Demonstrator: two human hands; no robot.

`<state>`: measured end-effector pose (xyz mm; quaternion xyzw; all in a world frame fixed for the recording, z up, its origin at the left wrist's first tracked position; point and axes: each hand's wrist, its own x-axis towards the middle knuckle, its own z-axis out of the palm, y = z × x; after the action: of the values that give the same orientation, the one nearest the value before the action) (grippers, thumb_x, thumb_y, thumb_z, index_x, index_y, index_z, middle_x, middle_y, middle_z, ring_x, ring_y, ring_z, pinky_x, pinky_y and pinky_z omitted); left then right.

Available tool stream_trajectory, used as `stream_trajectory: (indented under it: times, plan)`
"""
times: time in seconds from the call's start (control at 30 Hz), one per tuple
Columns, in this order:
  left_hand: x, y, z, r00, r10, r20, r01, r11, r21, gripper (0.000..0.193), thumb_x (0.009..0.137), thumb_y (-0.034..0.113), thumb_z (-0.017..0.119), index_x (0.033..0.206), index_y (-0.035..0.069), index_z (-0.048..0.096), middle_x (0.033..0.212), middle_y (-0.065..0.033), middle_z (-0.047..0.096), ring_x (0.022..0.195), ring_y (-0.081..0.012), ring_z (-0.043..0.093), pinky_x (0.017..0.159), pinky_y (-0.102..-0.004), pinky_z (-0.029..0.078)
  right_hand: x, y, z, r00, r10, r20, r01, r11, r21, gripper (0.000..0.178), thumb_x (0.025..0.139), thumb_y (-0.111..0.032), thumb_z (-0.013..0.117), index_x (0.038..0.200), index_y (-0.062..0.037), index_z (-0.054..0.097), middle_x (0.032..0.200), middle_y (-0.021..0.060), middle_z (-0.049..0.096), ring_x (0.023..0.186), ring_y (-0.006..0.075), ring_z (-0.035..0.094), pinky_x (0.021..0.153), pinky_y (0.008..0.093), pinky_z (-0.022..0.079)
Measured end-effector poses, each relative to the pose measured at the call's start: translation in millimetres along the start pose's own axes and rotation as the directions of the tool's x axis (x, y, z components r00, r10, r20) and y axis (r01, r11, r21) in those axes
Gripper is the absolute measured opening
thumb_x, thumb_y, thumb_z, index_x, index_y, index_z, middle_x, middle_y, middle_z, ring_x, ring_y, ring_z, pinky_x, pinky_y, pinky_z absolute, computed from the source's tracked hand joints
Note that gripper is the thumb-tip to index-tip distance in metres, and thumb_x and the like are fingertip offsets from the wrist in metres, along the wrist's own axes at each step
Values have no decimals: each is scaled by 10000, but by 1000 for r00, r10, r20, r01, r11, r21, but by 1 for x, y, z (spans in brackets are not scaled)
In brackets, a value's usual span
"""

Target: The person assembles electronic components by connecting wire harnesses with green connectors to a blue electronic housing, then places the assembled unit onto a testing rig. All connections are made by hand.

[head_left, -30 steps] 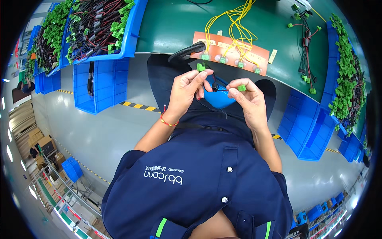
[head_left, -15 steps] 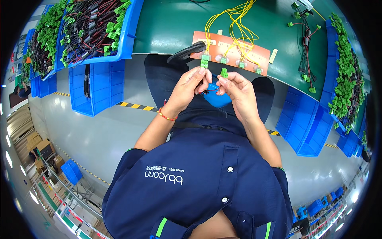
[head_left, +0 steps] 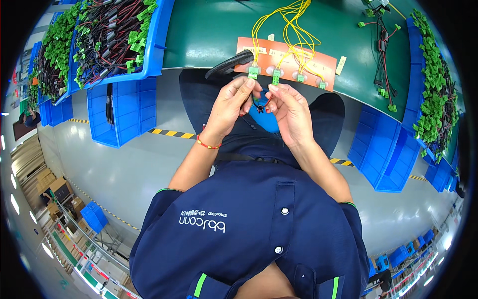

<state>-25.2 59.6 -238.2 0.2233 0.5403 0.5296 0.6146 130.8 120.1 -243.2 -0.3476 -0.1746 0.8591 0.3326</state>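
An orange board (head_left: 243,46) with a row of green sockets lies along the near edge of the green table. My left hand (head_left: 230,105) is closed in a pinch on a green connector (head_left: 253,74) at the leftmost socket. Between the thumb and fingers of my right hand (head_left: 293,112) is another green connector (head_left: 276,80), up against the second socket; how deep it sits I cannot tell. A short red and black cable (head_left: 260,108) hangs between my hands. Thin yellow wires (head_left: 286,22) rise from the sockets.
A black curved handle-like piece (head_left: 230,64) juts over the table edge at the board's left. Blue bins (head_left: 158,50) of green-ended cables stand left and right. A cable bundle (head_left: 382,47) lies on the right of the table. Something blue (head_left: 266,121) is below my hands.
My right hand has moved up and slightly left, bringing its green connector from below the second socket up against it. My left hand stays at the leftmost socket.
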Motion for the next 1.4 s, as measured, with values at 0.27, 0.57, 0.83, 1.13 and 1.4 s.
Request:
stream_trajectory:
  times: [0.27,0.57,0.83,1.13,1.4]
  plan:
    - [-8,-39,-21,983,3,184,-89,883,461,429,911,223,710,1263,29,559,845,3,542,636,-46,446,593,-202,394,9,-7,-8,996,60,66,-61,998,13,192,925,-139,657,1034,18,675,885,63,671,668,94,563,671,250,485]
    - [-3,-47,15,963,-133,236,99,984,151,171,940,173,661,1071,70,625,898,20,632,752,-33,566,609,-187,427,-23,-18,-88,976,218,-6,-172,754,-634,447,1013,-406,510,980,-5,706,817,40,685,703,90,606,712,237,500]
    - [-7,-41,20,919,-242,311,233,970,66,91,945,131,634,999,58,631,919,-46,678,738,-69,601,618,-202,443,-33,-25,-112,1000,-8,-24,9,999,47,423,911,-119,511,1301,43,497,1179,166,635,818,148,625,810,305,521]
    - [-15,-40,18,945,-254,208,236,966,108,247,937,160,670,1148,56,596,1004,-69,693,826,-91,632,733,-227,496,-43,-44,-73,961,-270,58,271,884,-380,264,980,-141,595,1195,14,598,1027,84,664,817,94,591,813,248,480]
    - [-29,-34,19,953,-235,192,229,972,55,327,944,77,631,1256,40,540,1078,-109,677,927,-135,657,847,-272,511,-30,-33,-51,923,-380,63,358,787,-502,161,948,-103,654,1066,3,627,930,17,658,830,50,597,767,217,491]
